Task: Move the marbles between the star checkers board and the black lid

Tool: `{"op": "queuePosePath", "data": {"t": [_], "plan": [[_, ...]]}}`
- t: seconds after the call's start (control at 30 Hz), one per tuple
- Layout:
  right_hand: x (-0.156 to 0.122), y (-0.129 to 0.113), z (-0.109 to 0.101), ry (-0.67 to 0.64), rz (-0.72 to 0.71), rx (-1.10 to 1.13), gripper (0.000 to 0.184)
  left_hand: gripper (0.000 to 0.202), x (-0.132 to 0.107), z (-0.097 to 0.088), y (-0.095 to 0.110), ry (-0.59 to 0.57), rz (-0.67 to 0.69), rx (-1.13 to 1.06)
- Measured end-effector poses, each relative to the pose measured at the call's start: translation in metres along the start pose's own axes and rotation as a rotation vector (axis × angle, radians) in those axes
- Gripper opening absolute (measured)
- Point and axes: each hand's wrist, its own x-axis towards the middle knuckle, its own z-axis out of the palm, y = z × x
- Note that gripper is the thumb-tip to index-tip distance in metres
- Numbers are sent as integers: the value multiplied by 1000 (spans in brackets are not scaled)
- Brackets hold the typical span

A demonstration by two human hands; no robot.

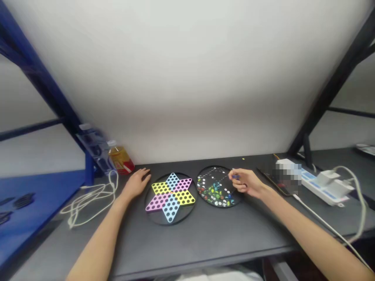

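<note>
A round black Chinese-checkers board (170, 197) with a star of yellow, pink and blue perforated points lies on the dark table. My left hand (136, 182) rests flat on the table at the board's left edge, fingers stretched out. To the right sits a round black tray (216, 186) with several coloured marbles scattered in it. My right hand (247, 182) hovers over the tray's right side, fingers pinched on a small blue marble (235, 176).
A tangled white cable (89, 198) lies at the left, near a yellow bottle (120, 158) and a clear plastic item by the blue frame. A phone (279, 180), a white power strip (318, 184) with chargers and cables sit at the right.
</note>
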Motion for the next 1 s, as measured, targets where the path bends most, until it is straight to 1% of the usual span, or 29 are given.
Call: {"op": "queuePosePath", "data": {"t": [0.03, 0.07, 0.13, 0.2, 0.27, 0.33, 0.4, 0.43, 0.53, 0.6, 0.67, 0.7, 0.73, 0.8, 0.87, 0.9, 0.93, 1.0], "plan": [[1, 1, -1, 13, 11, -3, 37, 57, 0, 0, 0, 0, 1, -3], [2, 2, -1, 53, 5, -60, 42, 57, 0, 0, 1, 0, 0, -6], [2, 3, 0, 154, -58, -295, 52, 57, 0, -2, 2, -4, -11, -13], [-1, 3, 2, 188, -164, -594, 56, 56, -1, -4, 4, -3, -23, -22], [-7, 0, 2, 131, -257, -823, 50, 54, -2, -7, 7, 8, -26, -40], [-15, -4, 2, 50, -288, -933, 38, 52, -3, -10, 9, 21, -26, -80], [-22, -8, 1, -27, -274, -971, 26, 49, -4, -13, 12, 37, -29, -124], [-24, -9, 2, -63, -262, -981, 23, 49, -4, -14, 13, 45, -32, -140], [-26, -10, 2, -168, -236, -990, 22, 48, -5, -15, 15, 53, -30, -148], [-24, -10, 2, -207, -225, -977, 21, 48, -5, -15, 15, 50, -27, -133], [-20, -8, 0, -215, -219, -917, 19, 49, -6, -15, 16, 50, -18, -124], [-17, -7, 0, -203, -212, -849, 21, 49, -6, -16, 16, 50, -17, -121], [-13, -6, 1, -176, -202, -744, 24, 49, -6, -16, 16, 48, -16, -120], [-2, -4, 6, -91, -180, -430, 29, 48, -6, -16, 17, 37, -15, -119], [15, -3, 17, -16, -170, -57, 30, 47, -6, -16, 17, 36, -18, -115], [24, -3, 26, -8, -177, 95, 28, 47, -7, -16, 17, 38, -17, -114], [34, -4, 36, -19, -176, 213, 27, 46, -7, -15, 17, 41, -16, -114], [55, -6, 59, -41, -150, 379, 26, 45, -8, -15, 16, 48, -15, -115]]}}
